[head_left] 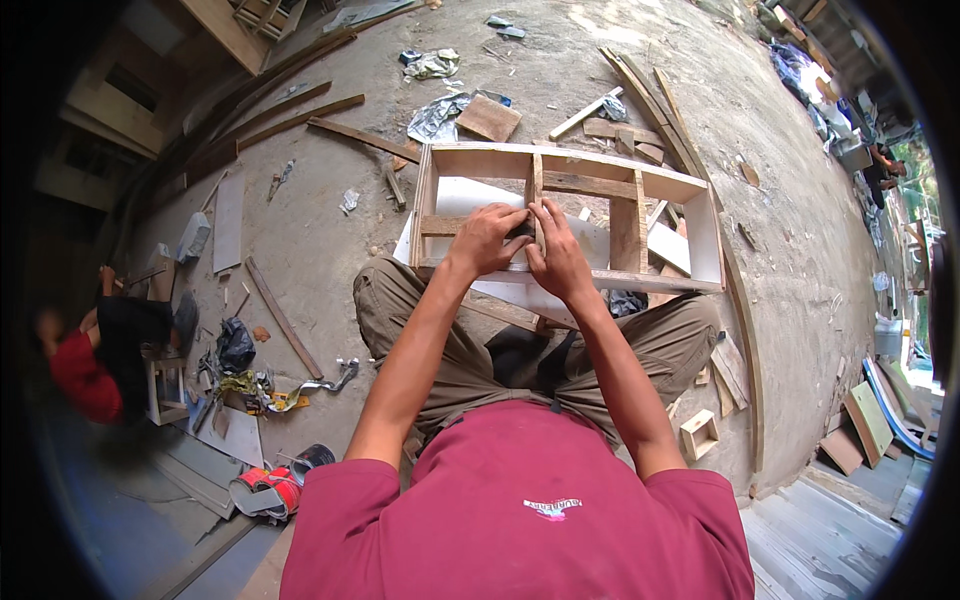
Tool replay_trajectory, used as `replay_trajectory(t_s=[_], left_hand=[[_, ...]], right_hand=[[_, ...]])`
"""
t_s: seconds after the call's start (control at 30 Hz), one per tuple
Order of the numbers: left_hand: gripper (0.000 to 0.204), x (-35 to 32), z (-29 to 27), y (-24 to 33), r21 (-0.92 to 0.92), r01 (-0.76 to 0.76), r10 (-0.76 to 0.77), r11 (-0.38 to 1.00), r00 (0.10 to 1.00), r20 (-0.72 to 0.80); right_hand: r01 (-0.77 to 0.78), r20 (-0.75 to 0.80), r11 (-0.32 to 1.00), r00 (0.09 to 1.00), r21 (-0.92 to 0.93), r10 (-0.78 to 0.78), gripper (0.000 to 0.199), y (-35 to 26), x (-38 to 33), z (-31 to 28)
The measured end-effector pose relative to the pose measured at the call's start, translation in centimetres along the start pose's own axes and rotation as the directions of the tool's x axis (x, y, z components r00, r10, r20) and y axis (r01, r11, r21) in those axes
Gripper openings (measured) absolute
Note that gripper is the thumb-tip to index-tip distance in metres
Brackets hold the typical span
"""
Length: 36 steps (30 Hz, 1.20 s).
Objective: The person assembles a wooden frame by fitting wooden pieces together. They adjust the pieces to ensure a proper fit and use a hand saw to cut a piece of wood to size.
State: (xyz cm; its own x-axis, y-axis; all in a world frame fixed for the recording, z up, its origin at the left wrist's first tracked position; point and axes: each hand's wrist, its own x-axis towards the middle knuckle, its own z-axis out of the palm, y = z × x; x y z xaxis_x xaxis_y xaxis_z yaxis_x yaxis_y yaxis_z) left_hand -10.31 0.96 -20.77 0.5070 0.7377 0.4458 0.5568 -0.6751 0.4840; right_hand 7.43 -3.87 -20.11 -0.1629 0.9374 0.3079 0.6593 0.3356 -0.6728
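Note:
A shallow wooden frame (pixel 700 215) with inner dividers lies flat on the concrete floor in front of my knees. My left hand (pixel 487 238) and my right hand (pixel 556 252) meet at the upright divider (pixel 535 180) near the frame's front rail. Both hands have their fingers curled and pressed onto the wood at that joint. Whatever sits under the fingertips is hidden. A white board (pixel 470 195) lies beneath the frame.
Loose wood strips (pixel 300 118), offcuts and crumpled plastic (pixel 435 118) litter the floor beyond the frame. A small wooden box (pixel 698 434) sits by my right knee. Tools and a red-and-grey object (pixel 268 490) lie at the left, where another person in red (pixel 75 365) crouches.

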Motion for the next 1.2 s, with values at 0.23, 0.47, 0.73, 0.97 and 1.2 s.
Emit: replay_trajectory(t_s=[0.23, 0.47, 0.73, 0.97, 1.2], left_hand=[[0.024, -3.5, -2.1, 2.7, -0.002, -0.117, 0.117, 0.993, 0.991, 0.06], [0.024, -5.4, -2.3, 0.5, 0.083, -0.166, 0.162, 0.983, 0.985, 0.056], [0.027, -7.1, -7.2, -4.0, 0.132, -0.112, 0.103, 0.985, 0.992, 0.072], [0.026, -8.6, -11.0, -6.0, 0.124, -0.034, 0.016, 0.992, 0.99, 0.141], [0.024, -4.0, -6.1, 3.2, -0.055, -0.076, 0.076, 0.996, 0.997, 0.007]], right_hand=[[-0.034, -0.227, 0.986, 0.974, -0.165, -0.004, 0.046, 0.0, -4.7, -5.9], [-0.351, -0.292, 0.809, 0.928, -0.471, 0.232, 0.06, 8.3, -12.2, -13.0], [-0.202, -0.202, 0.899, 0.971, -0.388, 0.131, 0.051, 3.8, -12.8, -9.7], [-0.215, -0.291, 0.931, 0.948, -0.294, 0.127, 0.026, -0.6, -11.7, -6.3], [-0.193, -0.299, 0.932, 0.949, -0.307, 0.098, 0.029, 0.1, -12.5, -7.1]])
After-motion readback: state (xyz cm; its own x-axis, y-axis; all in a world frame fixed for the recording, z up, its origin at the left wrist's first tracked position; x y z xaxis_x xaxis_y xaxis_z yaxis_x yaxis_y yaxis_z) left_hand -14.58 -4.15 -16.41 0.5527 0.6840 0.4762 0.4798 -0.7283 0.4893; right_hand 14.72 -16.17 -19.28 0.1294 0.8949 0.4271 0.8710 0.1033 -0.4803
